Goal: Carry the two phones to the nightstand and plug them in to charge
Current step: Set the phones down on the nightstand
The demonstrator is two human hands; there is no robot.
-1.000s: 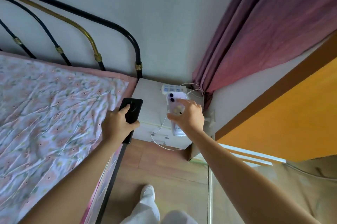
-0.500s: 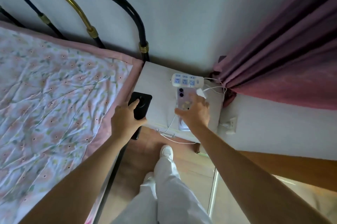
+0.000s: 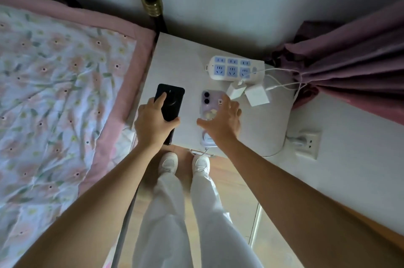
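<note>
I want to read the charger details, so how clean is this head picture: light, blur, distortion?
Head view: dim, with shadow along the wall behind the nightstand; wide-angle bending stretches the arms; the power strip and both phones are fairly sharp, but the white cables look soft.

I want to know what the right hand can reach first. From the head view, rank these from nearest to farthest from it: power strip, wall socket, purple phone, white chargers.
1. purple phone, under the right hand.
2. white chargers, just beyond its fingertips.
3. power strip, toward the wall.
4. wall socket, far right, beside the nightstand.
</note>
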